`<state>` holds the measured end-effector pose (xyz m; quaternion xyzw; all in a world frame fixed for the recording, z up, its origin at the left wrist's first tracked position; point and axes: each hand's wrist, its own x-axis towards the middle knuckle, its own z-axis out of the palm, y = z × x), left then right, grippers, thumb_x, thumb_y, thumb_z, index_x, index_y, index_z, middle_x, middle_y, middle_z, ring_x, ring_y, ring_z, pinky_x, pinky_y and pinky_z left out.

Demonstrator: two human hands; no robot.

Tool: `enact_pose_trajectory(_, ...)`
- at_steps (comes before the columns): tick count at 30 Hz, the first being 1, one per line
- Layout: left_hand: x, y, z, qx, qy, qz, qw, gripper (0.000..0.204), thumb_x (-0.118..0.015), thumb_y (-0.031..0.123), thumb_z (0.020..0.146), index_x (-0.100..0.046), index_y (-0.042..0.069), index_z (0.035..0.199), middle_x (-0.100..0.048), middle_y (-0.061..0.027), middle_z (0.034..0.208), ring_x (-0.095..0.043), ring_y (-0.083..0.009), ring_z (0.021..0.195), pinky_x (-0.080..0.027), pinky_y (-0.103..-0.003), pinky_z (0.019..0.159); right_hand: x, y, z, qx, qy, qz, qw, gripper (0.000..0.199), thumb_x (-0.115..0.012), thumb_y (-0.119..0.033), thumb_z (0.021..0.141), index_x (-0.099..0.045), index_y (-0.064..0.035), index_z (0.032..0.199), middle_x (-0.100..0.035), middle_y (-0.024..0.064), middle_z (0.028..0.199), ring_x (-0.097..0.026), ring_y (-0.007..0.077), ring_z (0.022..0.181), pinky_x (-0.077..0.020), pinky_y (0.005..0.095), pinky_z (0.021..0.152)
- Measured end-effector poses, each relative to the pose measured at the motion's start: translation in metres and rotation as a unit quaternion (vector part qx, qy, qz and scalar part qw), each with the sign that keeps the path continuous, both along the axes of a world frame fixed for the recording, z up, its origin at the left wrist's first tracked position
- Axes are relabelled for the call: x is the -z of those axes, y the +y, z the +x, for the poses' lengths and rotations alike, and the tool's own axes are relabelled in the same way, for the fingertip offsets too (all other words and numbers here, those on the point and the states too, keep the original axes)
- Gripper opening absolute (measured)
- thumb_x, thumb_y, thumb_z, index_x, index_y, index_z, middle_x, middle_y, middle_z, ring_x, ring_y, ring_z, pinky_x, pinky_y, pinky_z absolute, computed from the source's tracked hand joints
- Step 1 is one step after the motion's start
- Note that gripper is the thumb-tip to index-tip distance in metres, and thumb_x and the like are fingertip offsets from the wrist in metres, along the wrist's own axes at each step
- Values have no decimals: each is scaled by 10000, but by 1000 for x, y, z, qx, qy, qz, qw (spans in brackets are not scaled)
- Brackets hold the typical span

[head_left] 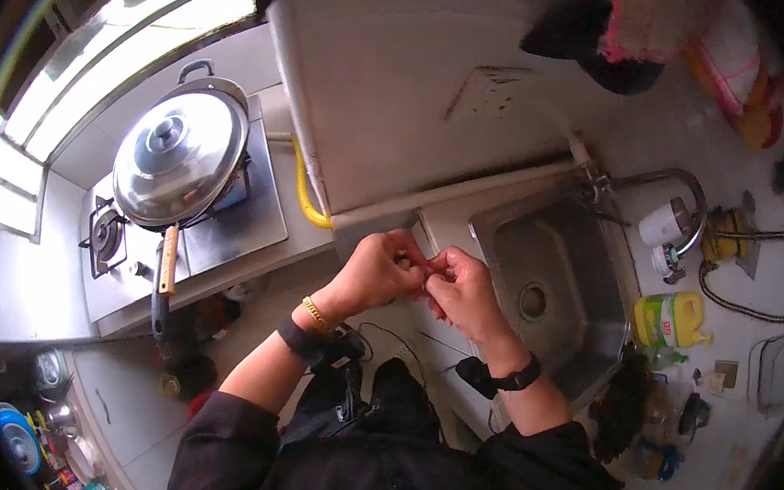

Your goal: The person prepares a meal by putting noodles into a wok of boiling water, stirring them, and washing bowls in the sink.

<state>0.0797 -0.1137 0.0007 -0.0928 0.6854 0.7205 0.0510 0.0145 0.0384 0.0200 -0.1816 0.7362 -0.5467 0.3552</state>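
L hand (pixel 376 267) & R hand (pixel 464 294): fingers curled narrow, tips meeting; item betw. tips, if any, too hidden to tell. Posn.: over counter (pixel 449 220) strip, just L of sink (pixel 558 244). Sink: grey steel, w/ round drain (pixel 533 301); R hand overlaps its L edge. Tap (pixel 592 178) at sink's far-R corner; yellow bottle (pixel 671 320) just beyond R edge. Domed steel lid (pixel 172 172) on pan over steel hob (pixel 264 212), bright window (pixel 122 53) behind.

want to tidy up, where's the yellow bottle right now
In the head view, the yellow bottle is at the right, just beside the sink's right edge, below the curved faucet.
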Motion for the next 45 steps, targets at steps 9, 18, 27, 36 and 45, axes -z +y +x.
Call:
enact_pose_trajectory(9, 10, -5, 21, -130, -7, 457, 880, 129, -475, 85, 885, -532, 20, 981, -593, -69, 915, -583, -142, 848, -494, -238, 725, -18, -23, 1, 27, -170, -214, 962, 149, -542, -162, 900, -566, -35, 973, -563, 6, 707, -488, 45, 493, -349, 168, 392)
enact_pose_trajectory(18, 12, -9, 44, -112, 46, 649, 751, 490, -267, 300, 968, -440, -83, 1219, -516, -208, 1204, -487, -310, 1135, -377, -403, 994, -13, -32, 3, -176, 191, -58, 964, 266, -486, -85, 911, -599, -81, 1153, -558, -3, 687, -474, 40, 526, -388, 170, 478)
enact_pose_trajectory(27, 7, -42, 120, -258, 61, 610, 746, 398, -394, 194, 948, -413, -92, 1224, -535, -215, 1147, -538, -288, 1075, -417, -378, 982, 4, -79, 4, -244, -152, -155, 945, 269, -512, -207, 897, -592, -43, 1094, -589, 35, 701, -543, 111, 520, -450, 242, 498)
enact_pose_trajectory(36, -40, -172, 294, -626, 116, 204, 744, 257, -472, 6, 865, -467, -58, 1113, -555, -117, 937, -571, -175, 843, -501, -268, 747, -10, -217, 72, -410, 409, 3, 815, 280, -566, -260, 821, -613, -62, 1014, -604, 160, 977, -574, 336, 938, -463, 413, 808)
enact_pose_trajectory(45, -12, -282, 347, -592, 89, 286, 748, 234, -417, 53, 898, -469, -62, 1095, -563, -146, 924, -583, -228, 843, -506, -337, 799, -12, -391, 55, -351, 406, 38, 843, 400, -571, -246, 811, -549, -80, 1173, -519, 173, 1200, -515, 343, 1089, -411, 395, 917)
